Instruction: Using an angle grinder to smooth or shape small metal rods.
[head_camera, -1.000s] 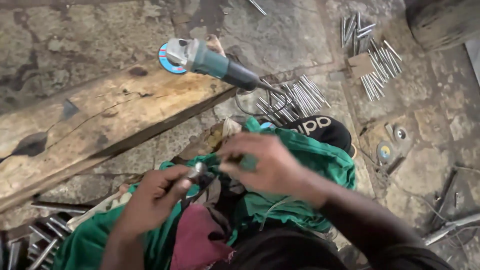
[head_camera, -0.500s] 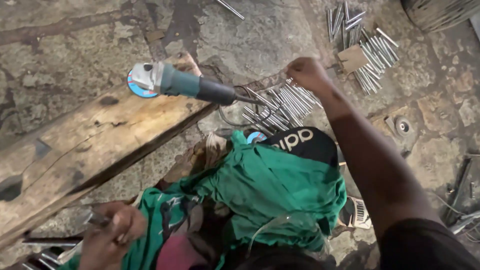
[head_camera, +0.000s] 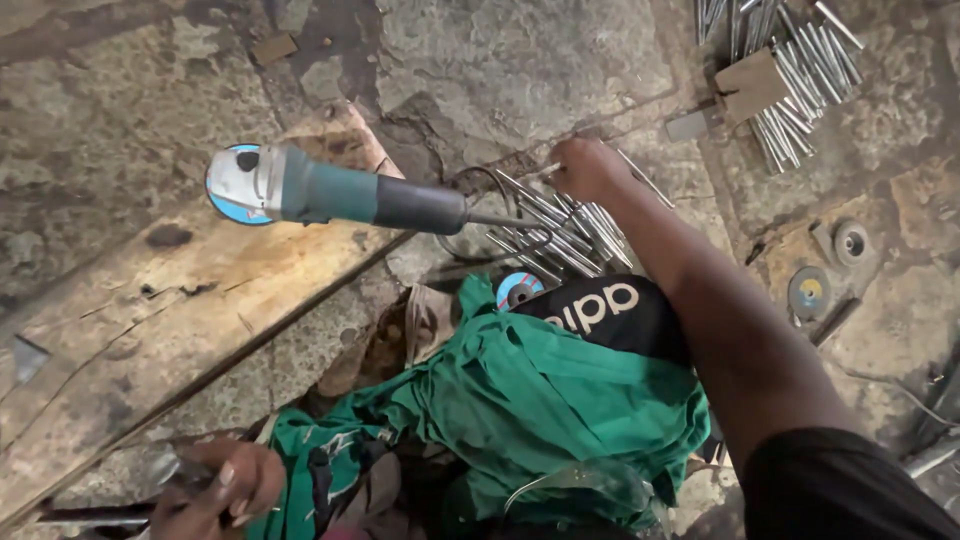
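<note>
While the right hand pinches a metal rod, the left hand grips a tool beside the plank's edge

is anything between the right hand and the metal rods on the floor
Nothing visible. The right hand is already at the pile of metal rods, fingers on one rod's end.

Soft, even daylight falls over the scene, moderately bright, with no hard shadows; only a faint dark band runs under the edge of the wooden plank toward 8 o'clock. Mild glare glints off the steel rods near 1 o'clock. The left hand at 7 o'clock is smeared by motion blur, and the sleeve at 5 o'clock is soft and dark. Edges bow slightly from wide-angle distortion
</note>
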